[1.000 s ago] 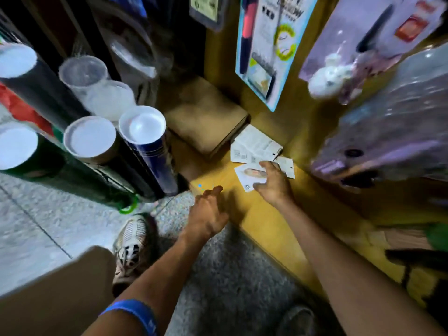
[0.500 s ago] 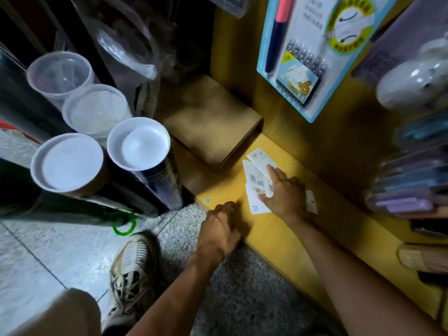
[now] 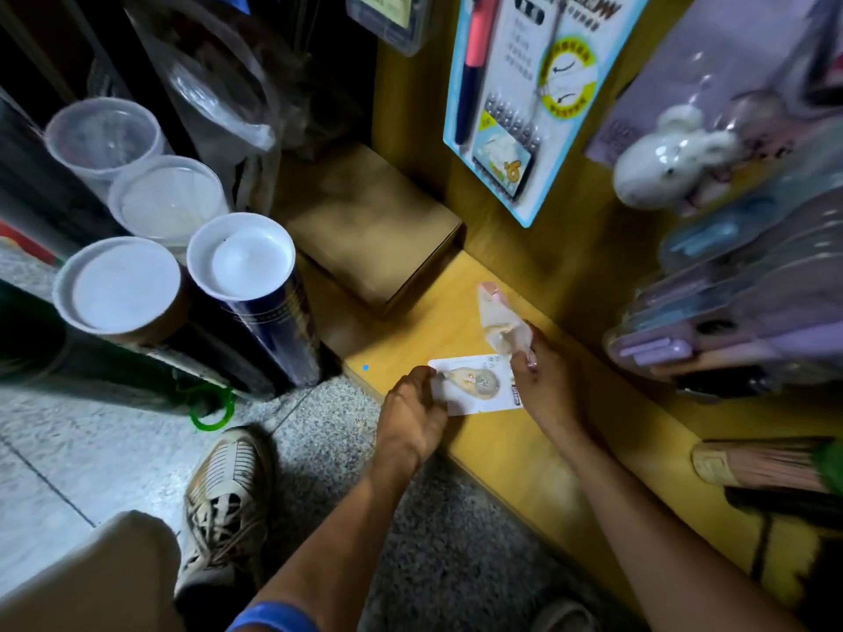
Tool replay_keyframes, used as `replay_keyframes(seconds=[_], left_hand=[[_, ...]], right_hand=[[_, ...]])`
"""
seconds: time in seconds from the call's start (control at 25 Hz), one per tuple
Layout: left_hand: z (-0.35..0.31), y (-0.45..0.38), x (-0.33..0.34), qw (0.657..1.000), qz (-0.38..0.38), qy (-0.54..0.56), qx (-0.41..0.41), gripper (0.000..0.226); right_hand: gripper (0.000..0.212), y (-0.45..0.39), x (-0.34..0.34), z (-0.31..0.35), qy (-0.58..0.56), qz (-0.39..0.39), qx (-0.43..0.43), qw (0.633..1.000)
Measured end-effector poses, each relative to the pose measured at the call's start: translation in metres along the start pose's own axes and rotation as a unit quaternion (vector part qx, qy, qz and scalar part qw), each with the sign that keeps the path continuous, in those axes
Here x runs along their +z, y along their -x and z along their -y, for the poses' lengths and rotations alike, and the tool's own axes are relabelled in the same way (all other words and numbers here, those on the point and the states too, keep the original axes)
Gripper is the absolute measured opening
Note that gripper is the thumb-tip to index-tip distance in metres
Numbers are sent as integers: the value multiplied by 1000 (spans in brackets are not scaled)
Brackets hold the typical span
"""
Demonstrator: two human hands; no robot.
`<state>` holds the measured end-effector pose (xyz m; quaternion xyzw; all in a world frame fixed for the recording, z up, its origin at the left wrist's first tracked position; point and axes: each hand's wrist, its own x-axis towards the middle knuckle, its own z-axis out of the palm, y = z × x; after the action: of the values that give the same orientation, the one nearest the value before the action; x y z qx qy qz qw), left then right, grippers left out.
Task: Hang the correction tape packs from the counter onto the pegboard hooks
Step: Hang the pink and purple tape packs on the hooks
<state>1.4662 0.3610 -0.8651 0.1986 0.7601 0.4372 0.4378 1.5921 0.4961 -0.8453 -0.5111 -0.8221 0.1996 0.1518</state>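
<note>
One white correction tape pack [image 3: 476, 385] with a clear blister faces up just above the yellow counter [image 3: 511, 453]. My left hand [image 3: 410, 417] pinches its left edge. My right hand [image 3: 543, 385] grips the pack's right side and also holds further packs [image 3: 502, 323] that stick up, tilted and blurred. The yellow display wall [image 3: 565, 248] above the counter carries hanging goods; its hooks are hidden behind them.
A brown cardboard box [image 3: 369, 225] sits at the counter's far end. Tall tubes with white caps [image 3: 241, 257] stand to the left. A blue pen card [image 3: 524, 98] and purple blister packs [image 3: 730, 321] hang on the right. My shoe [image 3: 228, 485] rests on the speckled floor.
My right hand has gathered the packs off the counter and lifted them. My left hand moved from the counter edge onto one pack, now turned blister side up.
</note>
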Motion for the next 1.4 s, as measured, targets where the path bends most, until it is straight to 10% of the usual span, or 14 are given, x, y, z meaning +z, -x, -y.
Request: replay_keyframes(seconds=[0.2, 0.52, 0.84, 1.04, 1.4], left_hand=[[-41, 30, -2, 982, 36, 183, -30, 41], [-76, 138, -61, 906, 252, 336, -55, 46], [-127, 241, -69, 907, 209, 364, -39, 45], [-164, 265, -71, 921, 150, 360, 9, 29], [-201, 298, -57, 953, 21, 257, 159, 50]], right_hand=[[18, 40, -64, 21, -398, 153, 170, 888], [21, 121, -169, 73, -425, 313, 209, 823], [29, 193, -243, 111, -488, 224, 268, 800], [23, 202, -300, 101, -514, 35, 314, 797], [28, 209, -373, 122, -670, -164, 298, 660]])
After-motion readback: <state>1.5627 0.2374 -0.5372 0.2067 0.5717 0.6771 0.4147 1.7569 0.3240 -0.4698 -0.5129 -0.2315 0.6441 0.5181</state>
